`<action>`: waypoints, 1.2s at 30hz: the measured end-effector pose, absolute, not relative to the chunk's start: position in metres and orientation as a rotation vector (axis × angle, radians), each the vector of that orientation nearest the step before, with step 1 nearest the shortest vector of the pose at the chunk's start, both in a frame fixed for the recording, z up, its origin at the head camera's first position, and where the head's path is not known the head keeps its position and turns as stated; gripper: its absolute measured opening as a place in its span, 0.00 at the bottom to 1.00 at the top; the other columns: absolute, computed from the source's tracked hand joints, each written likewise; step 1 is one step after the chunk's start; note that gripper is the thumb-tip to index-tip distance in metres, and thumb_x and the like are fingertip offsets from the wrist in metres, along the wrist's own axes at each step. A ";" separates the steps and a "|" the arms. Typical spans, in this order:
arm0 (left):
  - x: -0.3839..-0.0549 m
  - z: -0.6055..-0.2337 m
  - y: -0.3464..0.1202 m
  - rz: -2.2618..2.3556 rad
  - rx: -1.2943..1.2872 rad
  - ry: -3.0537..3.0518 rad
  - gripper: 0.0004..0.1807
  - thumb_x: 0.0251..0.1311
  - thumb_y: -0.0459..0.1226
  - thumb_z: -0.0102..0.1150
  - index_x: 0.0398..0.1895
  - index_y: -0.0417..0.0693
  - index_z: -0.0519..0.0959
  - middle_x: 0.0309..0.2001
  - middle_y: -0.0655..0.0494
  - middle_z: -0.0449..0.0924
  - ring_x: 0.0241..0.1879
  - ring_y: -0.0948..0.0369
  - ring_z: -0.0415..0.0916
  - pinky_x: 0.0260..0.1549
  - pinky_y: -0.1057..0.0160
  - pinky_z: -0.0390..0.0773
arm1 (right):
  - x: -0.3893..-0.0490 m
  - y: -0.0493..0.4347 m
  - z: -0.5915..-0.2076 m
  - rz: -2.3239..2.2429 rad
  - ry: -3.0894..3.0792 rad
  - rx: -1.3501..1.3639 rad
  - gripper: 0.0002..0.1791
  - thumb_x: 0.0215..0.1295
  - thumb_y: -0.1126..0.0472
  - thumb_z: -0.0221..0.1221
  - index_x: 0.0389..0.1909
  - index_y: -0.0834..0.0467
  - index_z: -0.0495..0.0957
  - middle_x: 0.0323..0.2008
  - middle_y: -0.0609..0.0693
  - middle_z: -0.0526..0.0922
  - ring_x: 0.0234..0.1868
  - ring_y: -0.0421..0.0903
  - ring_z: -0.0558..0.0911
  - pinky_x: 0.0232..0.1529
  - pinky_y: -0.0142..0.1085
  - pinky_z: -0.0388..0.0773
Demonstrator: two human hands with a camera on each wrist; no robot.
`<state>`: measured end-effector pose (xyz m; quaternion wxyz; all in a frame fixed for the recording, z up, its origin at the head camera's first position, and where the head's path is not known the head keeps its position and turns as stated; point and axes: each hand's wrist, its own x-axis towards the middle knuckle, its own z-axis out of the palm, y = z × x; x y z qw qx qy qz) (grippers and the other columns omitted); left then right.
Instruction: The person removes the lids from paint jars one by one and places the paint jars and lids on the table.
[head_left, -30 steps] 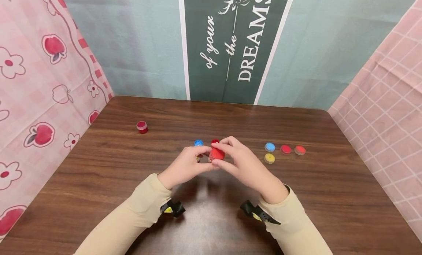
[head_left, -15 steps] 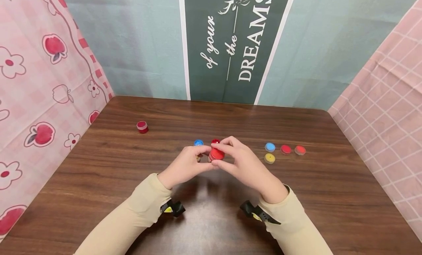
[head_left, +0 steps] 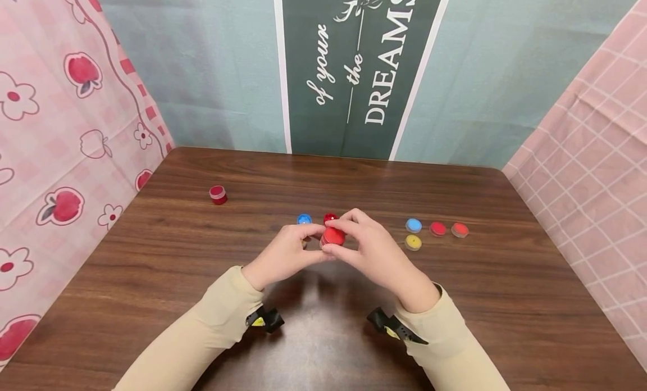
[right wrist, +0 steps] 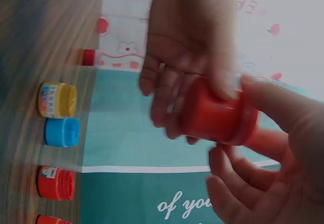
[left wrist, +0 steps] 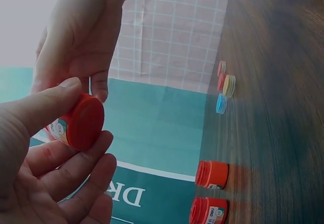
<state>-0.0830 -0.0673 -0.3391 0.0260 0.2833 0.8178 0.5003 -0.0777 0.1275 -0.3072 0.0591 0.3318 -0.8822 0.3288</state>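
Note:
Both hands hold one small red paint jar [head_left: 333, 237] above the middle of the table. My left hand [head_left: 287, 249] grips the jar's body between thumb and fingers; a printed label shows beside the thumb in the left wrist view. With thumb and fingertips my right hand [head_left: 373, 255] pinches the lid end [right wrist: 248, 122] of the jar, blurred in the right wrist view. Past the hands stand lidless jars: a blue jar [right wrist: 62, 132], a yellow jar [right wrist: 57, 100], a red jar [right wrist: 55, 182] and another red one partly cut off by the frame.
Loose lids lie to the right: a blue lid [head_left: 413, 226], a yellow lid [head_left: 413, 242], a red lid [head_left: 438, 229] and an orange-red lid [head_left: 460, 230]. A dark red jar [head_left: 218, 195] stands at the far left. Printed cloths hang behind the wooden table [head_left: 151, 301].
My right hand and wrist have shifted very slightly to the left at the jar. My left hand stays in place, and the jars and lids on the table have not moved.

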 end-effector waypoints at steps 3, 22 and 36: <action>-0.083 -0.340 -0.067 1.564 0.882 2.510 0.17 0.51 0.42 0.69 0.44 0.50 0.81 0.34 0.65 0.81 0.36 0.62 0.73 0.29 0.63 0.73 | -0.078 0.133 -0.305 1.047 -2.643 1.161 0.22 0.56 0.63 0.65 0.54 0.57 0.77 0.47 0.47 0.76 0.46 0.42 0.76 0.44 0.36 0.76; -0.084 -0.341 -0.067 1.577 0.868 2.512 0.16 0.50 0.42 0.69 0.42 0.48 0.81 0.34 0.63 0.81 0.38 0.60 0.75 0.32 0.63 0.75 | -0.077 0.130 -0.305 1.091 -2.588 1.197 0.25 0.55 0.63 0.66 0.56 0.60 0.73 0.53 0.51 0.74 0.53 0.45 0.74 0.50 0.39 0.75; -0.084 -0.341 -0.067 1.580 0.863 2.519 0.15 0.51 0.41 0.69 0.42 0.48 0.81 0.35 0.64 0.81 0.39 0.58 0.76 0.32 0.61 0.75 | -0.076 0.129 -0.305 1.064 -2.608 1.150 0.26 0.55 0.60 0.67 0.55 0.59 0.74 0.51 0.50 0.76 0.50 0.43 0.76 0.48 0.37 0.75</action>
